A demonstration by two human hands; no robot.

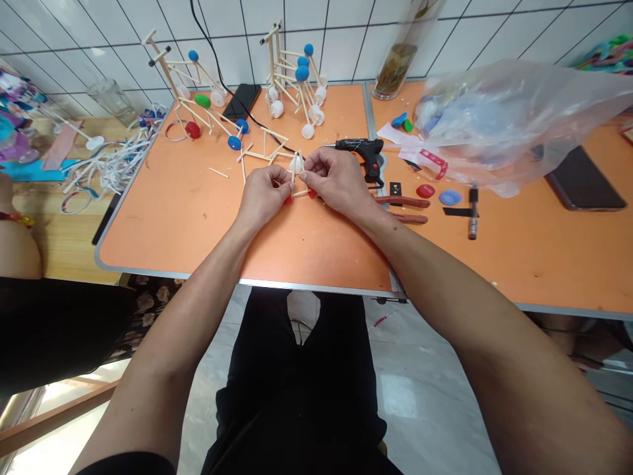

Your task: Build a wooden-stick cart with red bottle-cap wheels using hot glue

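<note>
Near the middle of the orange table, a small frame of thin wooden sticks (270, 157) sits between my hands. My left hand (263, 196) pinches its near end from the left, fingertips closed. From the right, my right hand (337, 177) pinches the same end with thumb and forefinger. A white rounded piece (297, 165) shows between the fingertips, and red pieces (288, 200) peek out beneath them. My fingers hide the exact grip points. Just beyond my right hand lies a black glue gun (364, 150). A loose stick (218, 173) rests left of my left hand.
Finished-looking stick models with coloured caps (302, 72) stand at the back. Red-handled pliers (405, 201), a marker (473, 214), bottle caps (450, 197) and a plastic bag (504, 119) are on the right. A tall glass vase (395, 69) stands by the wall. Another person's arm (17, 244) is at left.
</note>
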